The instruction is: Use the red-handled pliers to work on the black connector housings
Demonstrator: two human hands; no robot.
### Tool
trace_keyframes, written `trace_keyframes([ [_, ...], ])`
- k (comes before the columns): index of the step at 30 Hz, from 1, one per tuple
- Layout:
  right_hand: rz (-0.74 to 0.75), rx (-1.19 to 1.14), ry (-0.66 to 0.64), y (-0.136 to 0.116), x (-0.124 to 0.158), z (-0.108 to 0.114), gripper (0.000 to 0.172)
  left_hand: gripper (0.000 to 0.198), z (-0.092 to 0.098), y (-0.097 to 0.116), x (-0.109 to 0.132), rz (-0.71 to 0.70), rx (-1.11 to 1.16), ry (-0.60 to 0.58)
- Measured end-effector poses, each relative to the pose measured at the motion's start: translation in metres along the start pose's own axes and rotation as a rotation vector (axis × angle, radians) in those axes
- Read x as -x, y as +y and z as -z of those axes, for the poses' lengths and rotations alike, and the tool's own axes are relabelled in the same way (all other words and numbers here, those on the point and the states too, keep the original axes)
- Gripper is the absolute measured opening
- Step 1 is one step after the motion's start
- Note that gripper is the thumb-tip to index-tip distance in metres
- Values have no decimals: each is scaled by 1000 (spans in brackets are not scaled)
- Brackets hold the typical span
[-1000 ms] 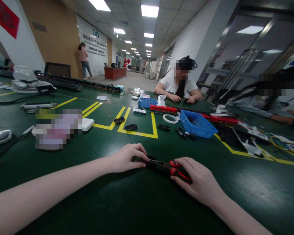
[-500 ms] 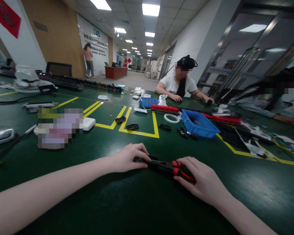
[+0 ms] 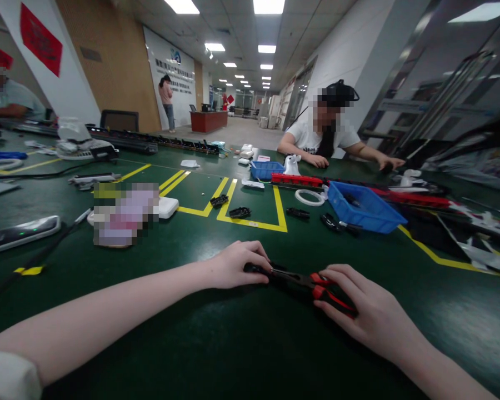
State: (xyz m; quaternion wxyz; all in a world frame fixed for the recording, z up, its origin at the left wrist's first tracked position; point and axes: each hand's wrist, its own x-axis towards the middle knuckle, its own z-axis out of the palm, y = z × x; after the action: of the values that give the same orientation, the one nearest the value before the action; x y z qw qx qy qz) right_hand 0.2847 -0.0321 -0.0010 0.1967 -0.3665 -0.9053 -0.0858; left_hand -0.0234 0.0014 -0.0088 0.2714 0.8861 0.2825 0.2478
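Note:
Over the near part of the green table (image 3: 183,322), my right hand (image 3: 370,316) is closed around the red and black handles of a pair of pliers (image 3: 320,289). The jaws point left toward my left hand (image 3: 241,265), whose fingers pinch a small black part (image 3: 255,269). A thin metal piece shows between that part and the plier tips; whether the jaws grip it I cannot tell. Farther out, similar black parts (image 3: 239,213) lie on the table near yellow tape, and another black part (image 3: 298,213) lies to their right.
A blue bin (image 3: 364,208) with dark items stands at the right, beside a white ring (image 3: 310,197). A white box (image 3: 168,208) and a silver device (image 3: 23,233) lie left. Across the table sits a person (image 3: 323,130). Red strips (image 3: 298,180) lie behind the bin.
The view has turned left, so everything appears shifted right. My hands keep nearly the same pose on the pliers and the black part. The person opposite has stretched an arm outward.

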Motion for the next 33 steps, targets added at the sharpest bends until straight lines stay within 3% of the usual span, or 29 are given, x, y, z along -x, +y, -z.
trace_keyframes([
  [16,60,35,51,5,0,5,36,23,-1,-3,0,-2,-9,-20],
  [33,14,-28,27,-3,-3,4,33,22,-1,-1,1,25,5,-28],
])
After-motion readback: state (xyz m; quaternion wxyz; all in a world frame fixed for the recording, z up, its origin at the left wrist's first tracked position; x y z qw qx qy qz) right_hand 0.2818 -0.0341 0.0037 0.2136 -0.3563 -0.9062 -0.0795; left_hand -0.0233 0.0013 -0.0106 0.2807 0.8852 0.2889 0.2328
